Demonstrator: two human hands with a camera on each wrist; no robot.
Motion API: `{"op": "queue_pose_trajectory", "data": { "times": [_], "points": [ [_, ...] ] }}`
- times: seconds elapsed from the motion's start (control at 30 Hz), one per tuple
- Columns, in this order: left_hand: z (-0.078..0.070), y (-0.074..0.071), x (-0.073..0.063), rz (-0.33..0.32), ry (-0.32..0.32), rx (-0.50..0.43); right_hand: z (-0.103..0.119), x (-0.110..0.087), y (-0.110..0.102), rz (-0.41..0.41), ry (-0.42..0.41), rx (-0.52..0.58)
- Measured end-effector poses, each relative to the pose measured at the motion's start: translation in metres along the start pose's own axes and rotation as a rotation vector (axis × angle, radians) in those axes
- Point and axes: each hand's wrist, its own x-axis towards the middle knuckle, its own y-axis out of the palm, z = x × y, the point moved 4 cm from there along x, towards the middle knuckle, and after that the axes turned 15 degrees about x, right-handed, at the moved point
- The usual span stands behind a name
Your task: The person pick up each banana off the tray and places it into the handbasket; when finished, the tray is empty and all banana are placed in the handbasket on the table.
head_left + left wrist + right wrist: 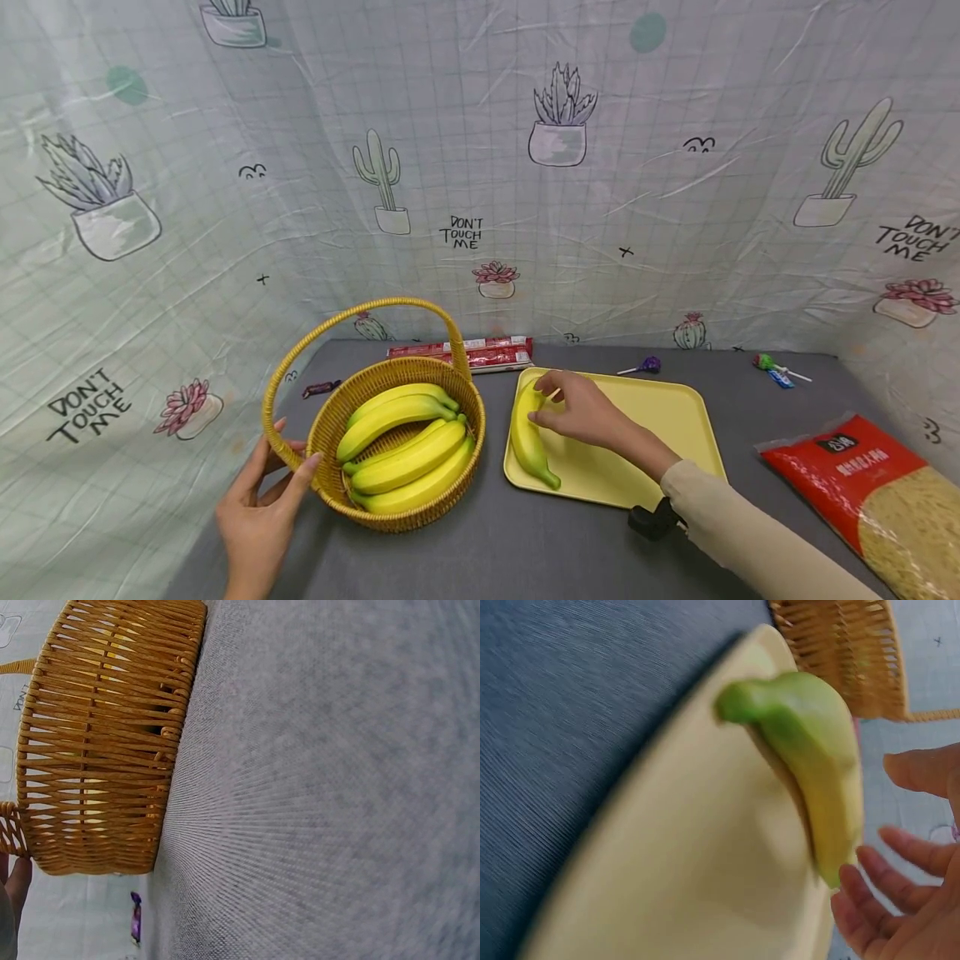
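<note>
A yellow wicker basket (390,523) with a tall handle holds several bananas (408,458). My left hand (258,508) holds the base of the basket's handle on the left, thumb at the rim and fingers on the handle's outer side. In the left wrist view, those fingertips (18,881) show at the edge beside the woven basket (97,750). A single banana (529,437) lies along the left side of a yellow tray (645,408), green stem toward me. Over its far end is my right hand (581,408); in the right wrist view its fingers (885,877) are spread beside the banana (817,772), not wrapped round it.
Red packets (487,357) lie behind the basket, with a dark wrapped candy (321,388) to their left. A purple lollipop (649,365) is behind the tray, and green-topped sweets (767,362) are at far right. A red bag (862,483) lies right of the tray. Patterned sheeting (480,167) stands behind the grey table.
</note>
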Motion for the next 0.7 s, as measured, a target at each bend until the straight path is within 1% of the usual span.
{"op": "queue_pose_trajectory", "data": {
  "times": [0.2,0.33,0.43,0.53,0.6,0.7],
  "points": [
    [-0.002,0.001,0.000,-0.001,-0.008,-0.024,-0.008,-0.008,0.014,-0.056,0.103,-0.053],
    [-0.002,0.001,0.000,0.005,-0.014,-0.029,-0.008,-0.012,0.021,-0.097,0.149,-0.064],
    [-0.002,0.000,0.000,0.006,-0.014,-0.026,-0.008,-0.014,0.028,-0.108,0.182,-0.100],
    [-0.001,0.000,0.000,0.004,-0.008,-0.018,-0.007,-0.015,0.034,-0.107,0.199,-0.158],
    [-0.001,0.000,0.000,0.002,-0.004,-0.014,-0.007,-0.015,0.035,-0.107,0.196,-0.182],
    [-0.002,0.000,0.000,0.001,-0.005,-0.003,-0.009,-0.014,0.035,-0.116,0.181,-0.172]
  ]
}}
